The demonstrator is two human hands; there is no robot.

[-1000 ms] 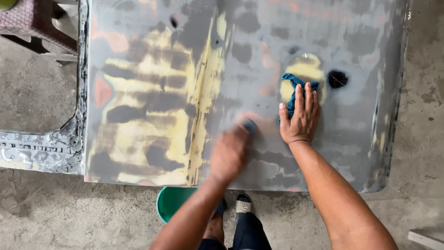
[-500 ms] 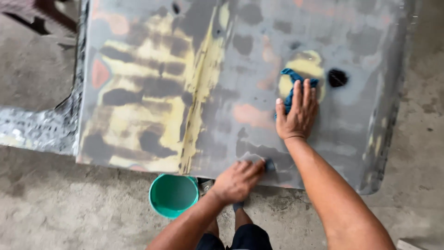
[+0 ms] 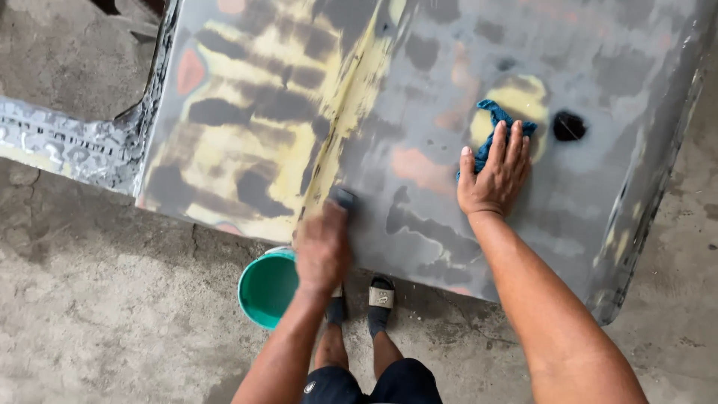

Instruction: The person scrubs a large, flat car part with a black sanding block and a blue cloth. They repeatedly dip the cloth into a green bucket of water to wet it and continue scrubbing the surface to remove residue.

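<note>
**Two Hands on a Patched Panel**

The left hand (image 3: 321,243) was blurred, pressed down on the near edge of the panel (image 3: 598,179) with its fingers curled over a small dark block (image 3: 344,198). The block's far end showed just beyond the fingertips, flat against the metal. It lay just beside the foot of a yellow filler ridge (image 3: 351,105), which ran away from the hand up the panel. Left of the hand spread broad yellow and dark grey patches.

The right hand (image 3: 495,173) lay open and flat on the panel, well to the right of the left one, fingers spread and pointing away from the person. Under its fingers was a blue rag (image 3: 495,118), pinned rather than gripped; the bunched end of the rag stuck out beyond the fingertips onto a round yellow patch. Just right of the fingertips was a black spot (image 3: 569,126) on the grey surface. A pinkish patch sat between the two hands.

Below the left hand, near the wrist, a green bucket (image 3: 268,288) stood on the concrete floor (image 3: 112,322), partly tucked under the panel's edge. The person's feet in sandals (image 3: 381,295) stood just beside the bucket, beneath the left forearm. Far left of the hands, a rough strip of bare metal (image 3: 60,146) rested on the floor against the panel's corner.
</note>
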